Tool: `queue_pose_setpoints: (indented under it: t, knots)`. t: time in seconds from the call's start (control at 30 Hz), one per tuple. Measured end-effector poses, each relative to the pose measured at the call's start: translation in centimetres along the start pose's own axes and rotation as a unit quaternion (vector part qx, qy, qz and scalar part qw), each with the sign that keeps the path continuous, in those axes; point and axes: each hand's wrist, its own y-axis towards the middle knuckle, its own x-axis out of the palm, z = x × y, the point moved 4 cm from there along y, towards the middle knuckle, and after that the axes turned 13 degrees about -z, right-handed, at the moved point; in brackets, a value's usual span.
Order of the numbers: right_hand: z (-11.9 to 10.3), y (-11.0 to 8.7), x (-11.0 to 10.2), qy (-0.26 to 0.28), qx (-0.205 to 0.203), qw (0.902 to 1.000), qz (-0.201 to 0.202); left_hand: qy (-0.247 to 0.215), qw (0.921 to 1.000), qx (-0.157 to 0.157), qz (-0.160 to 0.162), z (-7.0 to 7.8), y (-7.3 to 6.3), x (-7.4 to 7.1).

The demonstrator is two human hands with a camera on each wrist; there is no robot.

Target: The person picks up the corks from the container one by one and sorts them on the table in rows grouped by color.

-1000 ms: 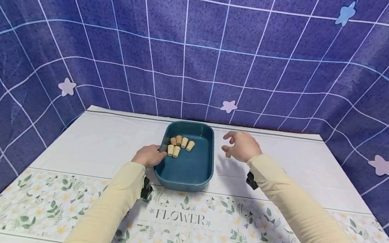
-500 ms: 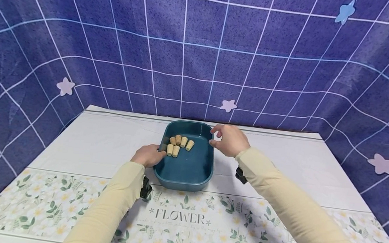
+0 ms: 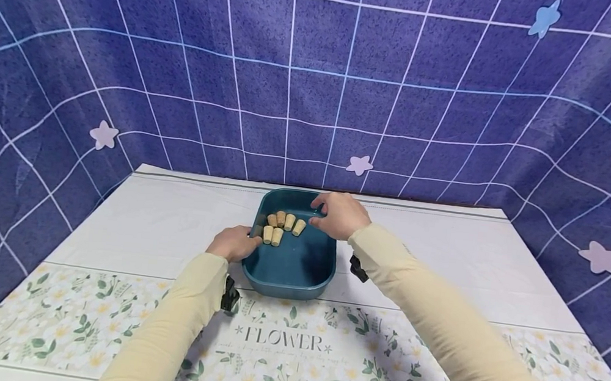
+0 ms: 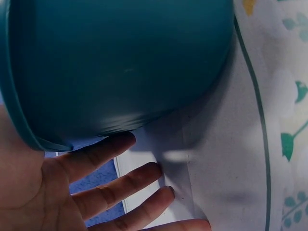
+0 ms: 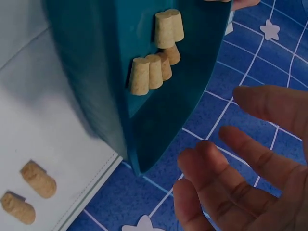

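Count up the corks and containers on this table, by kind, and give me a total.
Container: 1
Corks: 8 in view (6 in the container, 2 outside it on the tablecloth)
Total: 9

We see a plain dark teal tray (image 3: pixel 293 263); pale straw corks (image 3: pixel 277 237) and browner corks (image 3: pixel 281 218); cream sleeves (image 3: pixel 159 330); a white worktop (image 3: pixel 164 220) with a floral band (image 3: pixel 66 321) of green leaves, yellow-centred white blooms and grey lettering (image 3: pixel 283 340); a blue-purple curtain (image 3: pixel 315 93), gridded in white and light blue, with lilac stars (image 3: pixel 360 165) and light-blue stars (image 3: pixel 545 18).
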Motion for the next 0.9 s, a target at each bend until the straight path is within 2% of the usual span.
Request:
queue_pose_setpoints:
  t: [0.53, 0.77, 0.9]
  knots:
    - [-1.5, 1.8, 0.7, 0.013, 0.006, 0.9996, -0.025, -0.007, 1.0, -0.003, 0.0, 0.2, -0.4, -0.1]
    - [-1.7, 2.4, 1.2, 0.026, 0.012, 0.9988, -0.041, 0.0, 1.0, -0.002, 0.003, -0.5, 0.6, 0.0]
    - [-1.7, 3.0, 1.4, 0.032, 0.021, 0.9979, -0.053, -0.003, 1.0, -0.002, 0.004, -0.5, 0.6, 0.0]
